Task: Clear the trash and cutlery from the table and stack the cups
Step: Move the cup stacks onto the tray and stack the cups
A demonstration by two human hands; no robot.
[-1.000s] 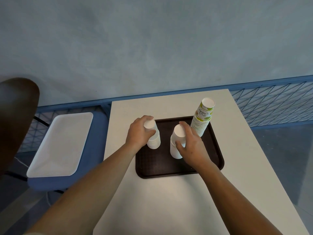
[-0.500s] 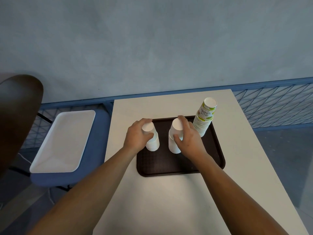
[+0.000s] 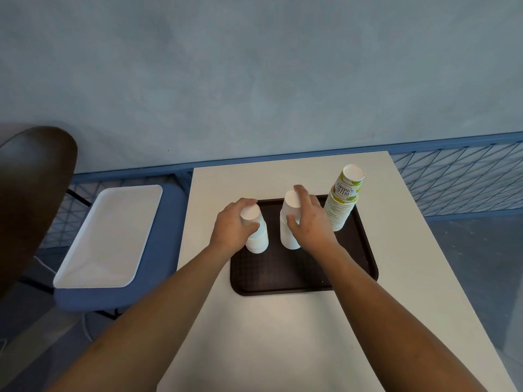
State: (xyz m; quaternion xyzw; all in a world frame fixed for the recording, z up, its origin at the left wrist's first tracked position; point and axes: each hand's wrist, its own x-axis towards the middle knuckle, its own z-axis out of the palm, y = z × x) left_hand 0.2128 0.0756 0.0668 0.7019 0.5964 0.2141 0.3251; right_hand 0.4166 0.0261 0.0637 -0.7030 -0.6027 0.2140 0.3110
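Note:
Two short stacks of upside-down white paper cups stand on a dark brown tray (image 3: 300,275) on the white table (image 3: 283,335). My left hand (image 3: 233,230) grips the left white stack (image 3: 256,236) near its top. My right hand (image 3: 311,222) curls round the right white stack (image 3: 290,230), fingers over its top. A taller stack of cups with a green "Hello Summer" print (image 3: 343,199) stands at the tray's far right corner, apart from both hands.
A white rectangular bin (image 3: 110,236) rests on a blue seat (image 3: 119,295) left of the table. A dark brown chair back (image 3: 31,193) fills the far left. A blue wire fence (image 3: 458,182) runs behind the table against a grey-blue wall.
The right white stack has shifted slightly away from me on the tray with my right hand on it. My left hand keeps its hold on the left stack.

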